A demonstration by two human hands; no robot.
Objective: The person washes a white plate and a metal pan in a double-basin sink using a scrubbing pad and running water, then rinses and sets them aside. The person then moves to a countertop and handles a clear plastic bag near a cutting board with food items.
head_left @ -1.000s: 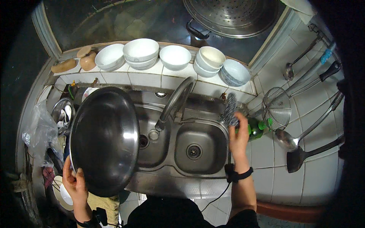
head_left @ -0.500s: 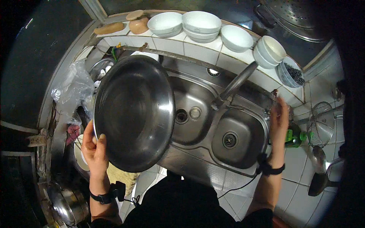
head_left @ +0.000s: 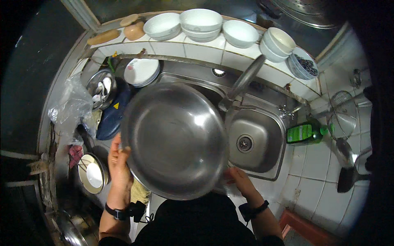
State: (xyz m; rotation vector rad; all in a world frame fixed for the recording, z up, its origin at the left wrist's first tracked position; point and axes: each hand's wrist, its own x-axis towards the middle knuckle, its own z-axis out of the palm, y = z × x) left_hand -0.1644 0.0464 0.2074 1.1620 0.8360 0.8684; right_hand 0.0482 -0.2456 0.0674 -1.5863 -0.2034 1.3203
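Observation:
A wide, round stainless steel basin (head_left: 174,141) is held up in front of me, its hollow side facing me, over the left sink bowl and the counter edge. My left hand (head_left: 120,168) grips its left rim, thumb over the edge. At its lower right rim is my right hand (head_left: 243,184), fingers curled against the edge and partly hidden. Beyond the basin, the right sink bowl (head_left: 259,153) shows its drain. The metal faucet (head_left: 246,80) leans up between the bowls. Most of the left bowl is covered by the basin.
White bowls (head_left: 201,22) line the tiled ledge behind. Left are stacked plates (head_left: 141,71), a metal bowl with spoons (head_left: 102,88), a plastic bag (head_left: 74,108) and a cream bowl (head_left: 92,174). On the right are a green bottle (head_left: 303,133), a strainer (head_left: 342,112) and a spatula (head_left: 347,180).
The basin has moved right and toward me, uncovering the plates and covering the left sink bowl. My right hand has come down from beside the faucet knob to the basin's rim.

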